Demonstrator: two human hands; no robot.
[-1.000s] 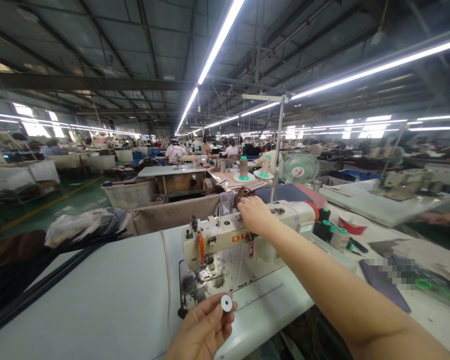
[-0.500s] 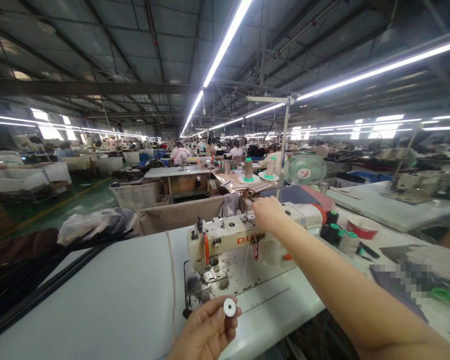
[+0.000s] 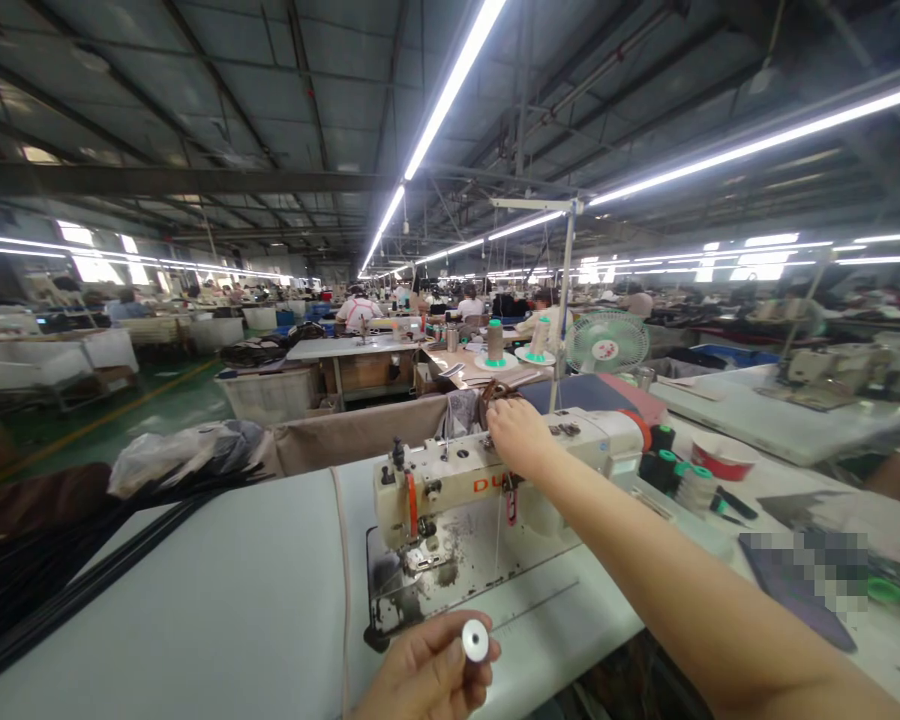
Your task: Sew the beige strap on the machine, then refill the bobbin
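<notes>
My left hand (image 3: 435,668) is closed around a small silver bobbin (image 3: 475,640), its round end with a dark centre hole turned up at me. It hovers over the table edge in front of a white sewing machine (image 3: 562,470) with orange trim. My right arm reaches across the machine, and my right hand (image 3: 521,432) rests at the top of its arm. Those fingers are curled together, and whatever they pinch is hidden behind the hand. A thin pale thread (image 3: 496,540) runs down from the machine's front, past the worn metal bed (image 3: 469,565).
Thread cones (image 3: 696,492) stand right of the machine beside a red and white bowl (image 3: 722,457). Behind it are a thread stand pole (image 3: 568,290) and a green fan (image 3: 607,342). Dark strips (image 3: 120,555) lie along the left table edge. Other people sit at machines farther back.
My right hand has shifted slightly left along the machine's top. My left hand, still holding the bobbin, has moved a little right and down.
</notes>
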